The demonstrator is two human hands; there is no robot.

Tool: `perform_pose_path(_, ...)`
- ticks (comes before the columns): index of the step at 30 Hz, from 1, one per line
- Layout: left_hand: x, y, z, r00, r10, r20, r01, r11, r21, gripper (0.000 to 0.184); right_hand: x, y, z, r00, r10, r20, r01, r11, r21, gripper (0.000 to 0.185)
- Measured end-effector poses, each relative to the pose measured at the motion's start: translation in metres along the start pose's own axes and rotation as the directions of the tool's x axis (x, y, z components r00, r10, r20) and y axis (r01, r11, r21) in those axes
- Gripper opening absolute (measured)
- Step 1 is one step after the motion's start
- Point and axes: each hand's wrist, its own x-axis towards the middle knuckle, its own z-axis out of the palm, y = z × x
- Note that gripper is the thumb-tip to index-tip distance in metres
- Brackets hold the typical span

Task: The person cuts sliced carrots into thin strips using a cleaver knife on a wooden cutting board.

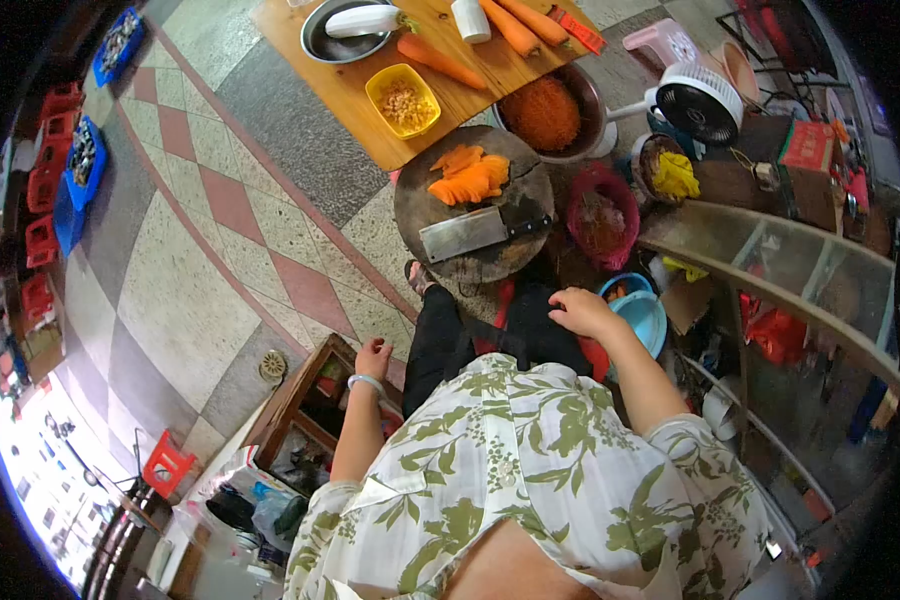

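Note:
My left hand (373,356), a pale bracelet at its wrist, hangs beside my left leg with loosely bent fingers and nothing visible in them. My right hand (576,310) is over my right thigh, fingers relaxed and slightly apart, holding nothing. In front of my knees is a round wooden chopping block (425,195). Sliced carrot (473,178) is piled on its far half. A cleaver (465,234) lies flat on the near half, its dark handle pointing right. Neither hand touches the block or the cleaver.
Beyond the block, a wooden table (370,130) carries a metal bowl (315,40), a yellow bowl of chopped bits (403,101), whole carrots (445,62) and a red-handled tool (578,32). At right are a basin of shredded carrot (538,115), a pink basket (620,190) and a fan (698,105).

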Motion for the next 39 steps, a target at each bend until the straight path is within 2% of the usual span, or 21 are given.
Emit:
perform_pose_path(2,-0.009,-0.003,0.036,1.0,-0.009,0.005,0.01,0.998,-0.068,0.046,0.006,0.016,0.008,0.992,-0.01,0.129,0.026,0.992,-0.123,0.036)
perform_pose_path(3,-0.008,0.007,0.022,0.993,-0.115,-0.002,0.115,0.992,-0.05,0.046,0.049,0.014,0.018,0.967,-0.062,0.248,0.099,0.985,-0.141,0.036)
perform_pose_path(5,-0.011,0.036,0.063,0.991,-0.131,-0.004,0.13,0.988,-0.084,0.046,0.076,0.04,0.024,0.906,-0.086,0.415,0.174,0.968,-0.18,0.035)
perform_pose_path(7,0.0,0.052,0.1,0.985,-0.159,-0.065,0.154,0.985,-0.077,0.044,0.109,0.051,0.033,0.857,-0.116,0.502,0.227,0.96,-0.165,0.034)
perform_pose_path(11,-0.016,0.073,0.183,0.979,-0.2,-0.023,0.195,0.971,-0.139,0.046,0.153,0.091,0.071,0.816,-0.156,0.557,0.366,0.885,-0.288,0.026)
perform_pose_path(13,-0.027,0.095,0.21,0.994,-0.114,0.006,0.113,0.992,0.052,0.048,0.173,0.12,0.101,0.798,-0.184,0.574,0.454,0.809,-0.372,0.025)
perform_pose_path(14,-0.034,0.128,0.207,0.992,-0.115,0.051,0.112,0.992,0.062,0.049,0.175,0.133,0.111,0.828,-0.224,0.514,0.455,0.804,-0.383,0.024)
perform_pose_path(17,-0.025,0.144,0.222,0.987,-0.136,0.084,0.121,0.98,0.159,0.048,0.188,0.152,0.121,0.77,-0.256,0.584,0.568,0.691,-0.446,0.024)
perform_pose_path(18,-0.023,0.141,0.225,0.987,-0.134,0.093,0.115,0.977,0.181,0.049,0.188,0.153,0.123,0.762,-0.249,0.598,0.567,0.703,-0.429,0.024)
perform_pose_path(25,-0.005,0.116,0.222,0.989,-0.111,0.098,0.074,0.946,0.316,0.055,0.2,0.145,0.175,0.719,-0.15,0.679,0.451,0.844,-0.291,0.039)
perform_pose_path(28,0.001,0.108,0.216,0.99,-0.094,0.102,0.048,0.922,0.384,0.056,0.222,0.17,0.269,0.736,0.02,0.676,0.218,0.939,-0.265,0.044)
perform_pose_path(31,0.002,0.098,0.215,0.996,-0.033,0.086,-0.005,0.915,0.403,0.055,0.227,0.159,0.271,0.746,0.092,0.66,0.07,0.974,-0.214,0.044)
perform_pose_path(34,0.002,0.091,0.219,1.0,-0.003,0.005,0.0,0.912,0.409,0.054,0.223,0.146,0.264,0.764,0.11,0.635,-0.003,0.986,-0.167,0.045)
perform_pose_path(39,0.003,0.095,0.211,1.0,-0.01,-0.019,0.017,0.902,0.43,0.055,0.197,0.133,0.284,0.765,0.121,0.633,-0.067,0.992,-0.108,0.045)
